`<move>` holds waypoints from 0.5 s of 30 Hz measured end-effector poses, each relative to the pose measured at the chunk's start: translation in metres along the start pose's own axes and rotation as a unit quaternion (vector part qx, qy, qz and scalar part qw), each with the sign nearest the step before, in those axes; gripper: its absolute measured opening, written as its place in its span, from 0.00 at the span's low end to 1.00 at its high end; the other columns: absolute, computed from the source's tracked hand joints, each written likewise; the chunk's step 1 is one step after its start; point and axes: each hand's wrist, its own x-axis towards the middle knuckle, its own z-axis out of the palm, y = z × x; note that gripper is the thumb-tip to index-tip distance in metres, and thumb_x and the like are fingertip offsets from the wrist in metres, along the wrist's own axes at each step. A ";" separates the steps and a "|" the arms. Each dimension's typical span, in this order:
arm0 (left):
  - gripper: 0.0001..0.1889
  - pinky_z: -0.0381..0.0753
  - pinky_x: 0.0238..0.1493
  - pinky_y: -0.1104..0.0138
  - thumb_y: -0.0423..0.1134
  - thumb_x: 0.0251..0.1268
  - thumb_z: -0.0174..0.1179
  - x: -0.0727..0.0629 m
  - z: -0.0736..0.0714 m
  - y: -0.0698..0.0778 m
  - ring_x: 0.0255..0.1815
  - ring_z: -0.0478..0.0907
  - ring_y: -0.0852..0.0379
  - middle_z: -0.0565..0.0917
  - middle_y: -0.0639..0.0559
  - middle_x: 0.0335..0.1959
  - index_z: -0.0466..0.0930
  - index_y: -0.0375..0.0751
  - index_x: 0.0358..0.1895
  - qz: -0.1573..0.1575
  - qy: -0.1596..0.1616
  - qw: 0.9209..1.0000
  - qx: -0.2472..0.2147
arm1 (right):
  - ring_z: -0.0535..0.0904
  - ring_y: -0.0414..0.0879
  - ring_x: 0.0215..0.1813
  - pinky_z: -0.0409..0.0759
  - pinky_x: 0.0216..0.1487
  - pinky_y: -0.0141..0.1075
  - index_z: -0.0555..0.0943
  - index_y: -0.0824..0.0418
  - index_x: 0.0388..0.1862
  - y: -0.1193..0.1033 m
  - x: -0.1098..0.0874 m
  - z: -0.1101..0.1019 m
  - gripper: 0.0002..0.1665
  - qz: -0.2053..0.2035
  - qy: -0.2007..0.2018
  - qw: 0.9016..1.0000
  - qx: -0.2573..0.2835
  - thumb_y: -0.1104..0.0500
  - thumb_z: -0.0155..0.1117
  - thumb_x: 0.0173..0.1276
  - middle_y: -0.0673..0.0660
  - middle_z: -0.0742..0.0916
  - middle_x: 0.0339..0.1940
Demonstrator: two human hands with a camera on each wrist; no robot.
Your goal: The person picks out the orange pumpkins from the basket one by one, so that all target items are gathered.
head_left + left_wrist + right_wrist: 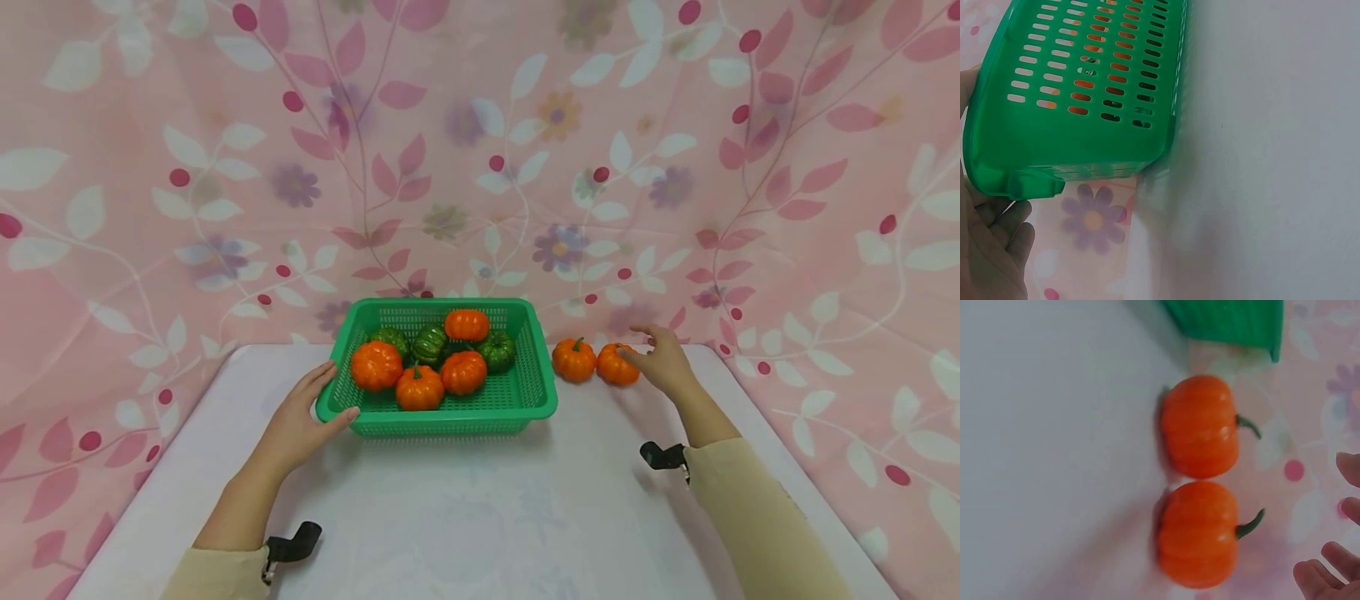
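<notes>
A green plastic basket holds several small orange pumpkins and three green striped ones. At its left front corner is my left hand, thumb by the front rim and fairly straight fingers along the left rim. In the left wrist view those fingers lie at the basket's outer edge. Two orange pumpkins stand side by side right of the basket, the nearer-to-basket one and the outer one. Over the outer pumpkin hovers my right hand, fingers spread, apart from it and holding nothing.
Under everything lies a pale tabletop. A pink floral cloth hangs behind and to both sides, close to the table's back edge. Black wrist-worn devices stick out from both sleeves.
</notes>
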 end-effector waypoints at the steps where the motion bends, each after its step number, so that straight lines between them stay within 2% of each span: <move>1: 0.46 0.59 0.68 0.34 0.56 0.62 0.69 0.000 0.000 0.000 0.76 0.55 0.33 0.59 0.41 0.78 0.61 0.33 0.76 0.000 -0.001 1.000 0.000 | 0.64 0.73 0.70 0.68 0.67 0.64 0.68 0.67 0.72 -0.004 0.000 -0.001 0.36 -0.001 -0.001 1.000 0.004 0.55 0.67 0.71 0.72 0.68 0.73; 10: 0.47 0.59 0.68 0.34 0.59 0.62 0.68 0.000 -0.001 0.000 0.76 0.55 0.33 0.58 0.41 0.78 0.60 0.34 0.76 -0.006 -0.003 1.000 -0.001 | 0.63 0.68 0.73 0.70 0.68 0.58 0.68 0.60 0.74 -0.049 0.000 -0.004 0.35 0.004 -0.046 0.996 0.076 0.50 0.64 0.73 0.68 0.68 0.74; 15: 0.47 0.59 0.68 0.34 0.59 0.62 0.68 0.000 -0.001 0.001 0.76 0.55 0.33 0.58 0.41 0.78 0.60 0.34 0.76 -0.007 -0.004 1.000 -0.002 | 0.64 0.62 0.74 0.71 0.67 0.57 0.69 0.56 0.73 -0.077 0.001 -0.001 0.36 0.004 -0.068 0.994 0.082 0.44 0.65 0.72 0.63 0.71 0.73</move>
